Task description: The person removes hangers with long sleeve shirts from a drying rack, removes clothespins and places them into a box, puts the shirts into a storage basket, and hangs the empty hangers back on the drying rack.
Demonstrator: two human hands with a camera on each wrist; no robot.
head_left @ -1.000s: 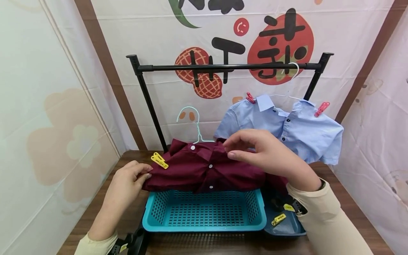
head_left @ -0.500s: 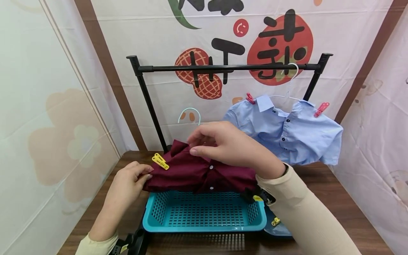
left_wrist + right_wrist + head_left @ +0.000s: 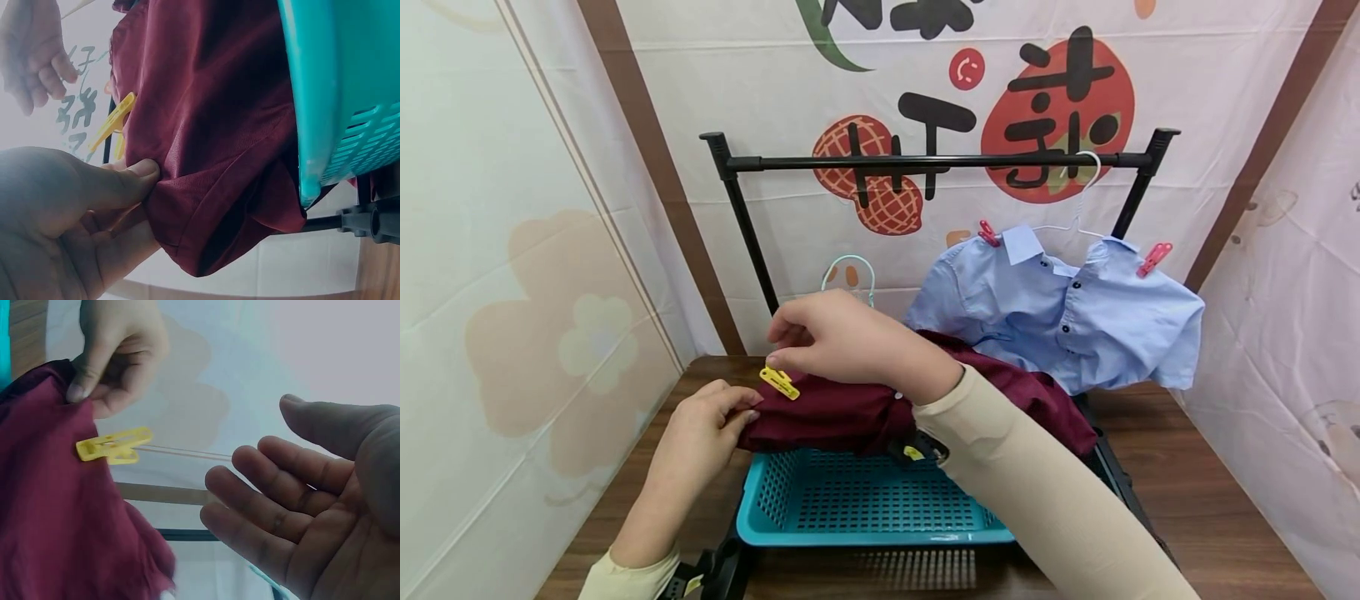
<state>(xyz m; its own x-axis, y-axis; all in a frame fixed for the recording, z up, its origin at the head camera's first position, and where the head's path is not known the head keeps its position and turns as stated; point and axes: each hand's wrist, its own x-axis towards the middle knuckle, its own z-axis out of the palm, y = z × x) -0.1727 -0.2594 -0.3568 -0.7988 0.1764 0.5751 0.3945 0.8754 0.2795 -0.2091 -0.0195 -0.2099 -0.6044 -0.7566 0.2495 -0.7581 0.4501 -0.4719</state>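
A maroon button shirt (image 3: 842,417) lies over the back of the turquoise basket (image 3: 872,537). Thumb and fingers of my left hand (image 3: 696,429) pinch the edge of its left sleeve, seen closely in the left wrist view. A yellow clothespin (image 3: 779,382) is clipped to the shirt near that shoulder. Beside it hovers my right hand (image 3: 850,342); the right wrist view shows the fingers (image 3: 275,512) spread, holding nothing and apart from the clothespin. Behind the right hand rises the hook of a pale green hanger (image 3: 850,260); its lower part is hidden.
A black rack (image 3: 925,162) stands behind. A light blue shirt (image 3: 1120,308) hangs at its right end on a white hanger (image 3: 1078,221), with red clothespins (image 3: 1154,260) at both shoulders. Wood tabletop (image 3: 1157,433) shows at the right. Printed cloth forms the backdrop.
My right hand has moved left across the maroon shirt, from its right side to beside the yellow clothespin. My left hand keeps its pinch on the sleeve.
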